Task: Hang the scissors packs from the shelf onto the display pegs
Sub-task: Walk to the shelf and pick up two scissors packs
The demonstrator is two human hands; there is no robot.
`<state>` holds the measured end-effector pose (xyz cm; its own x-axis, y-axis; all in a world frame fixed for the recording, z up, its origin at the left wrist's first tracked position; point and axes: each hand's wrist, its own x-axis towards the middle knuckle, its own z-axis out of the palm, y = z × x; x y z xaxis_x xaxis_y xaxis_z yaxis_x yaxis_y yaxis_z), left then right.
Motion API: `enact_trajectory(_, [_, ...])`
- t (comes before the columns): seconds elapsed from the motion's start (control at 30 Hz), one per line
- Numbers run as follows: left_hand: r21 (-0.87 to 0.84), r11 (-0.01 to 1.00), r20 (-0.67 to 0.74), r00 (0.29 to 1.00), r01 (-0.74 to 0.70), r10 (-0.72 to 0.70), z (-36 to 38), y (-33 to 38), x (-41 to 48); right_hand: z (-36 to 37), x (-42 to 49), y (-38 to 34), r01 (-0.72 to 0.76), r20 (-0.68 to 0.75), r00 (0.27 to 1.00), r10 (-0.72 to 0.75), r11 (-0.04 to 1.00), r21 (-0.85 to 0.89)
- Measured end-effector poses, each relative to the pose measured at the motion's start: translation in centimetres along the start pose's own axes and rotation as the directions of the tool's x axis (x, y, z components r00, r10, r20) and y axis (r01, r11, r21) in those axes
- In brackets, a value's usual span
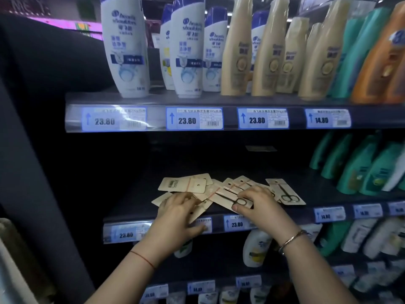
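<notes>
- Here, much of the dark shelf [131,200] behind the cards is lost in shadow, and its back wall cannot be made out.
- No display pegs can be made out in this view.
- The scissors packs [221,189] lie in a loose, overlapping heap on that shelf, near its front edge; how many there are cannot be counted, since they cover one another.
- One pack [285,191] lies at the right end of the heap, face up, its small scissors plainly seen, just beside the right hand.
- Another card [184,184] at the left rear lies back side up, showing a barcode and a hang hole.
- The left hand [175,218] lies palm down on the left part of the heap, fingers spread flat over the cards with nothing closed in its grip; the cards under it are mostly hidden.
- The right hand [256,202] presses on the middle packs, thumb at the near edge of one card and fingers curled over its top; whether that grip is actually pinching the card or only resting on it cannot be told.
- Both forearms run off the bottom of the view.
- The price labels [236,223] on the shelf front are partly covered by the hands, and their small print is blurred.
- Shampoo bottles [188,47] stand on the shelf above, their tops cut off.
</notes>
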<state>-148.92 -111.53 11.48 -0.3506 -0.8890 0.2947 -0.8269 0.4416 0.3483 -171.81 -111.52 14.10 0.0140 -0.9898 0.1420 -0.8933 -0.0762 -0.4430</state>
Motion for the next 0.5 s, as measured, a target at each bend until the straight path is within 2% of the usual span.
enact_trajectory(0.17, [0.02, 1.0, -0.07, 0.997, 0.012, -0.01, 1.1, -1.0, -0.1, 0.4, 0.5, 0.2, -0.026, -0.002, 1.0, 0.026, 1.0, 0.008])
enact_trajectory(0.37, [-0.097, 0.995, -0.175, 0.985, -0.014, -0.004, 1.3, -2.1, -0.5, 0.7, 0.5, 0.1, -0.05, -0.007, 0.999, 0.051, 0.999, 0.018])
enact_trajectory(0.5, [-0.161, 0.987, -0.22, 0.975, -0.007, -0.029, 0.8, -2.1, -0.6, 0.8, 0.3, 0.0, -0.048, -0.022, 0.998, 0.05, 0.995, 0.089])
